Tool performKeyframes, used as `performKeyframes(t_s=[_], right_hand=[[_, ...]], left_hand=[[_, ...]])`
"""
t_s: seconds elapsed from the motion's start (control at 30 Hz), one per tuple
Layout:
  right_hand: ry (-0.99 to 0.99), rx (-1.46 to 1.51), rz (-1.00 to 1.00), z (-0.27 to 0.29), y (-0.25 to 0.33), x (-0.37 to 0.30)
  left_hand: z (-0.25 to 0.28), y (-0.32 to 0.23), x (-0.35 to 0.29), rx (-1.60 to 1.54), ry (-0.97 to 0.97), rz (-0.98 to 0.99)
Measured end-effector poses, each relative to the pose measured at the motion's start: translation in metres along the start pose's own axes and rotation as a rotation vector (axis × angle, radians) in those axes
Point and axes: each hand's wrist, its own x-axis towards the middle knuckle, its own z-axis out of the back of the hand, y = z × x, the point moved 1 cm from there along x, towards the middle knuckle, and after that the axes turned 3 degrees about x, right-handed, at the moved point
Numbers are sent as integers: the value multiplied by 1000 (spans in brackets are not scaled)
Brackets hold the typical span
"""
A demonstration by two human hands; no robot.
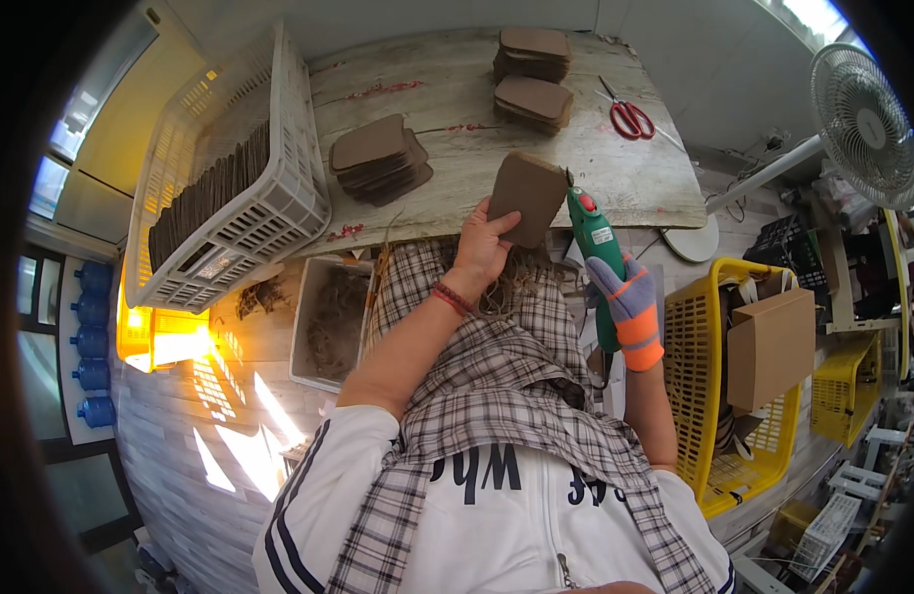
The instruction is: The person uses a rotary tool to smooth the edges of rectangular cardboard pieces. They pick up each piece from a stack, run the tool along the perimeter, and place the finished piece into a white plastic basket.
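Note:
Between thumb and fingers, my left hand [485, 241] grips a brown rounded-corner piece [527, 199] in front of the table's near edge. My right hand [625, 297], in a grey and orange glove, is wrapped round a green handheld power cutter [589, 224]. The cutter's dark tip is at the piece's upper right corner; whether it touches cannot be made out. Similar brown pieces lie in a fanned stack [380, 158] on the left, with two more stacks, a far one [533, 51] and a nearer one [532, 102], behind the held piece.
Red-handled scissors [630, 119] lie on the worn white table [437, 84]. To its left, a white crate [297, 168] holds a row of brown pieces. A white bin [308, 342] contains stringy scraps. On my right stand a yellow basket [687, 396] with a cardboard box [771, 348], and a fan [866, 104].

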Motion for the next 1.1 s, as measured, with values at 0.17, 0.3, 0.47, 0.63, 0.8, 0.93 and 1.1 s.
performKeyframes(t_s=[0.17, 0.3, 0.47, 0.63, 0.8, 0.93, 1.1], right_hand=[[87, -115, -50, 10, 1, -8], [119, -144, -69, 8, -1, -14], [119, -131, -80, -2, -3, -16], [128, -116, -56, -5, -14, -12], [165, -85, -108, -6, -11, -11], [202, -92, -152, -2, -16, -11], [268, -89, -195, 1, -14, -13]], left_hand=[[15, -41, 4, 321, 55, 0], [23, -62, 4, 494, 99, 61], [29, -63, -3, 521, 142, 206], [34, -55, -11, 564, 131, 307], [40, -60, -13, 699, 94, 328], [41, -78, -9, 919, 159, 252], [39, -99, -6, 1039, 169, 108]])
